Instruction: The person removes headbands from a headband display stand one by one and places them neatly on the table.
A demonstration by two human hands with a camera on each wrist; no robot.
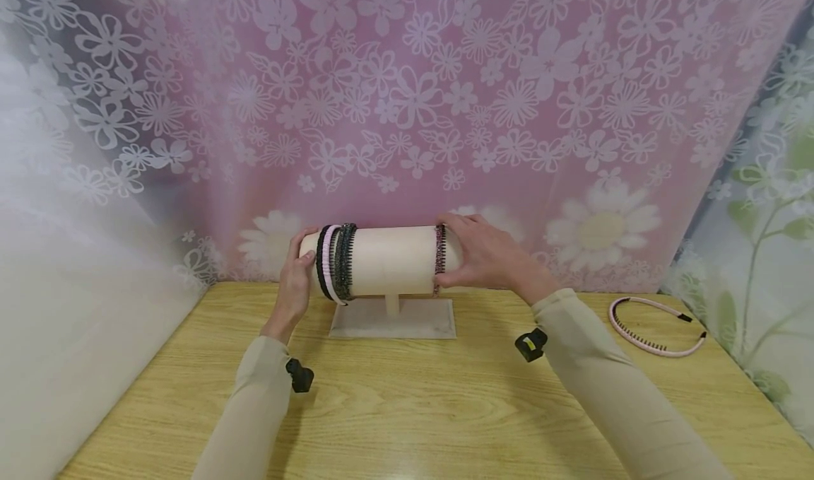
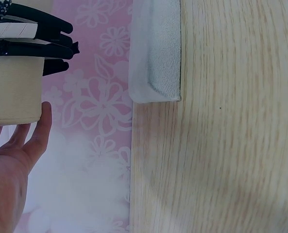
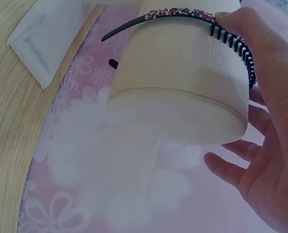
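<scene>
A cream cylindrical headband stand (image 1: 394, 257) lies level on its short post over a pale base (image 1: 392, 319). My left hand (image 1: 295, 278) grips the cylinder's left end, thumb in front and fingers behind. Close beside that hand, a black headband (image 1: 323, 262), a pale pink headband (image 1: 328, 262) and dark sparkly headbands (image 1: 345, 261) sit around the cylinder. Near the right end, my right hand (image 1: 486, 254) holds a jewelled pink headband (image 1: 439, 261) with black comb teeth, its thumb pressing the band (image 3: 180, 13). The band straddles the cylinder, its black tips apart.
A light pink toothed headband (image 1: 655, 350) lies on the wood-grain table (image 1: 407, 409) at the far right. Behind the stand hangs a pink flowered curtain (image 1: 407, 112), close to the table's back edge. Pale curtains (image 1: 757, 275) flank both sides.
</scene>
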